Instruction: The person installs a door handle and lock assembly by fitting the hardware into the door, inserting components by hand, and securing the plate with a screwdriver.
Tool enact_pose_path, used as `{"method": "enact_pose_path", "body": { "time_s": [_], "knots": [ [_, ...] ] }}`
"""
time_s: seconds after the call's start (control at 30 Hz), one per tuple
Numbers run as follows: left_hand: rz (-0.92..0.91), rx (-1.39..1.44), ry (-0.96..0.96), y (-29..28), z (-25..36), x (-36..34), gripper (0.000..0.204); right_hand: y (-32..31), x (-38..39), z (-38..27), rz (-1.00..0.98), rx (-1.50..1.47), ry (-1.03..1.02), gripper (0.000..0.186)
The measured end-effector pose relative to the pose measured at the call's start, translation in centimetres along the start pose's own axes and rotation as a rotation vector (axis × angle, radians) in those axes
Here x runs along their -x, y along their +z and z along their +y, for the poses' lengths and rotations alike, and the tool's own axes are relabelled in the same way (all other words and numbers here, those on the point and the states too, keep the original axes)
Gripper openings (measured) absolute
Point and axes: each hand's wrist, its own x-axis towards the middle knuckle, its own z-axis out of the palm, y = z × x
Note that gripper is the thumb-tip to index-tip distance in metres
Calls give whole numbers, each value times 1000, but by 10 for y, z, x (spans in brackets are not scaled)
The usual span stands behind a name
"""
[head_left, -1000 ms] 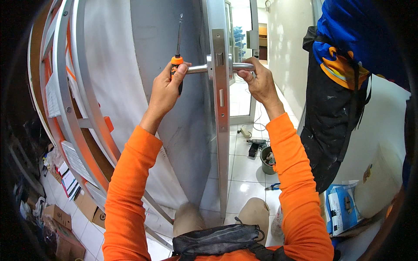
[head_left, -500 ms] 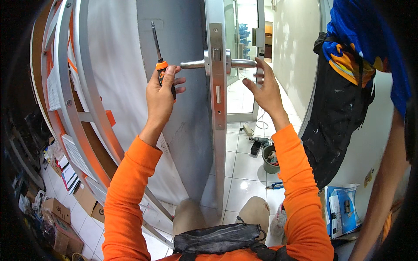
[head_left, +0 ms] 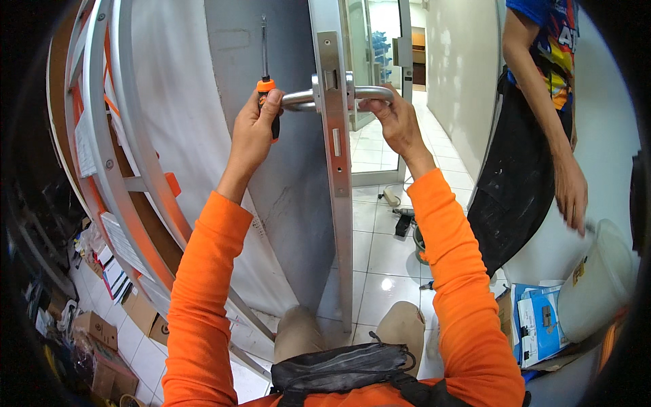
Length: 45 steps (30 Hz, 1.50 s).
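Note:
A door (head_left: 344,258) stands with its narrow edge toward me, a metal lock plate (head_left: 336,146) set into it. Lever handles stick out on both sides of that edge. My left hand (head_left: 251,136) is closed round a black and orange screwdriver (head_left: 266,86), its shaft pointing up. Its fingertips also reach the free end of the left lever handle (head_left: 298,100). On the other side, my right hand (head_left: 401,125) is wrapped round the right lever handle (head_left: 371,91), thumb below and fingers partly hidden behind it.
A ladder (head_left: 125,149) leans at the left, above cardboard boxes (head_left: 91,329). A co-worker's hand (head_left: 571,193) hangs by a pale bucket (head_left: 597,292) at the right, near blue folders (head_left: 539,325). A power tool (head_left: 405,220) lies on the tiles beyond the door.
My right hand has closed round the right lever handle. My left hand and the screwdriver moved slightly right, the shaft now more upright. The co-worker shifted, and a pale bucket has appeared.

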Motion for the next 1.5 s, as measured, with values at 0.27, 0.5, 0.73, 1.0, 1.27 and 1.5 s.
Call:
{"method": "enact_pose_path", "body": {
  "time_s": [0.27, 0.5, 0.73, 1.0, 1.27, 1.5],
  "knots": [
    [-56, -29, -207, 4, 19, 5, 54, -17, 20, -10, -57, 38, 42, 68],
    [136, 397, -398, 8, 26, 18, 49, -33, 15, -34, -98, -601, 755, 68],
    [75, 449, -419, 19, 43, -14, 47, -23, -20, -58, -8, -598, 649, 55],
    [46, 480, -403, 24, 53, 0, 50, -48, -13, -90, 249, 543, -428, 35],
    [-44, 442, -347, 31, 50, -1, 48, -28, -21, -131, 18, 748, -678, 31],
    [-33, 377, -148, 41, 41, 41, 42, -91, 3, -66, -131, 596, -83, 58]
  ]
}}
